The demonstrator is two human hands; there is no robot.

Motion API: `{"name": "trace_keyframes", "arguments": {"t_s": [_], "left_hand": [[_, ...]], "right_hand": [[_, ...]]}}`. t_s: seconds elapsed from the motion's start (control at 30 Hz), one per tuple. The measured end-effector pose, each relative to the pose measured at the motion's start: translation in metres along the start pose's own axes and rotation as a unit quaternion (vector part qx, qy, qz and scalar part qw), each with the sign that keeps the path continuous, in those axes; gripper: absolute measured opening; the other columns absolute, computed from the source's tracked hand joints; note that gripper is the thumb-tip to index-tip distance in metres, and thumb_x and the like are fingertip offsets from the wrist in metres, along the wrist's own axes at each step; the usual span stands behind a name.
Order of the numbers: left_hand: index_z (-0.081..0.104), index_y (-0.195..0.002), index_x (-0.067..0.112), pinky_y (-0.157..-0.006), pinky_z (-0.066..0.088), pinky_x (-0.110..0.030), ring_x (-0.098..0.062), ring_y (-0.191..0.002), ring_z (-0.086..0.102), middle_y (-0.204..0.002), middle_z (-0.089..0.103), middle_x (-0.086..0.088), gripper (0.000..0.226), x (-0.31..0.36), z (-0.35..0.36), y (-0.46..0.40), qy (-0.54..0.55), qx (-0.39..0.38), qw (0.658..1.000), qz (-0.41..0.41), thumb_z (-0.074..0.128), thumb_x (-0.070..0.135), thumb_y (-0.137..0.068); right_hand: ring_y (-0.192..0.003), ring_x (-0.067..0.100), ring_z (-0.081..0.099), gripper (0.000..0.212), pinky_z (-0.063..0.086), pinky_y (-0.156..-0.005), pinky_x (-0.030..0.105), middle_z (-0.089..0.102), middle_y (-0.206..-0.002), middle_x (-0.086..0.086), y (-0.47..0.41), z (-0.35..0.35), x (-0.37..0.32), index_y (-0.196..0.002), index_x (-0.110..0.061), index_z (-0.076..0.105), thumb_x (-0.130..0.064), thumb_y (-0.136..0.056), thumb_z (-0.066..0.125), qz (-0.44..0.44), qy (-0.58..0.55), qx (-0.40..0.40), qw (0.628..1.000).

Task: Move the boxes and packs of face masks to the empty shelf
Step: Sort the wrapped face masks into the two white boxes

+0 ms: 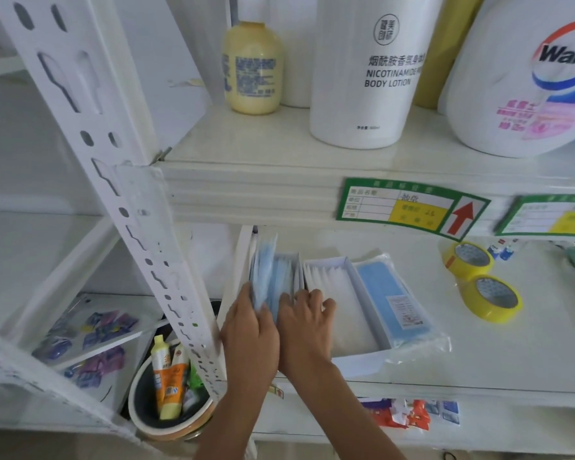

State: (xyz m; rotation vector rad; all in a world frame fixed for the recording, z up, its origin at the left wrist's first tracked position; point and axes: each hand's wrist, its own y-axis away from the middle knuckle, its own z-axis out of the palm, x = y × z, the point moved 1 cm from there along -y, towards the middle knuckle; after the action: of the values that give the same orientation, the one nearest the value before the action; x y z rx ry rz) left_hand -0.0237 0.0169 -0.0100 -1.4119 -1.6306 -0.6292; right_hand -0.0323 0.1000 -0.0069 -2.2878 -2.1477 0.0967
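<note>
Both hands on the middle shelf (412,370), at the mask stock. Left hand (249,330) closed round the front end of a stack of blue masks (263,277), which stands on edge at the shelf's far left. Right hand (304,323) lies flat, fingers spread, touching the blue stack and the open box of white masks (337,310) beside it. A bagged pack of blue masks (392,297) lies right of the box. Judgement: square up the loose stack with both hands before lifting, or it fans out. Keep clear of the tape rolls (482,280).
</note>
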Motion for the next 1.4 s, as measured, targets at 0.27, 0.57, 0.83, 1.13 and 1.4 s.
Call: {"name": "trace_keyframes", "arguments": {"t_s": [0.27,0.57,0.83,1.13,1.4], "left_hand": [[0.05,-0.116,0.06,-0.092,0.054,-0.037,0.0,-0.104,0.063,-0.111,0.067,0.013,0.038,-0.006,-0.001,0.002,0.135,-0.011,0.989,-0.059,0.043,0.024,-0.106],[0.045,-0.142,0.021,-0.105,0.043,-0.06,-0.028,-0.113,0.063,-0.119,0.068,-0.006,0.036,-0.011,0.007,0.003,0.092,-0.012,0.995,-0.037,0.04,0.024,-0.107],[0.04,-0.148,0.014,-0.12,0.022,-0.058,-0.034,-0.132,0.05,-0.138,0.058,-0.014,0.047,-0.009,0.009,0.003,0.096,-0.001,0.993,-0.072,0.036,0.035,-0.107],[0.01,-0.159,0.029,-0.123,0.014,-0.055,-0.032,-0.146,0.032,-0.15,0.044,-0.007,0.083,-0.025,0.01,-0.003,-0.056,-0.102,0.993,-0.016,0.061,0.032,-0.093],[0.039,-0.154,0.031,-0.121,0.027,-0.049,-0.021,-0.153,0.026,-0.164,0.031,-0.002,0.068,-0.031,0.002,0.0,-0.14,-0.076,0.966,0.206,0.064,0.018,-0.092]], "right_hand": [[-0.106,0.029,0.046,0.058,0.028,-0.094,0.052,0.064,-0.105,0.003,-0.016,-0.004,0.001,-0.112,-0.018,0.053,-0.068,-0.089,0.035,0.035,-0.024,0.002,0.999],[-0.082,0.019,0.036,0.035,0.024,-0.076,0.042,0.061,-0.077,-0.008,-0.015,0.002,0.005,-0.073,-0.029,0.051,-0.058,-0.09,0.042,0.037,-0.057,0.028,0.997],[-0.075,0.015,0.045,0.028,0.019,-0.073,0.036,0.054,-0.064,-0.011,-0.025,-0.007,0.018,-0.064,-0.028,0.051,-0.051,-0.08,0.051,0.087,-0.14,0.058,0.985],[-0.079,0.014,0.05,0.026,0.024,-0.077,0.035,0.062,-0.075,-0.011,-0.016,-0.007,0.026,-0.081,-0.03,0.063,-0.045,-0.09,0.044,0.074,-0.153,0.053,0.984],[-0.085,0.018,0.053,0.024,0.032,-0.079,0.037,0.069,-0.091,-0.007,-0.011,-0.006,0.03,-0.092,-0.027,0.064,-0.033,-0.098,0.041,0.006,-0.127,0.045,0.991]]}}
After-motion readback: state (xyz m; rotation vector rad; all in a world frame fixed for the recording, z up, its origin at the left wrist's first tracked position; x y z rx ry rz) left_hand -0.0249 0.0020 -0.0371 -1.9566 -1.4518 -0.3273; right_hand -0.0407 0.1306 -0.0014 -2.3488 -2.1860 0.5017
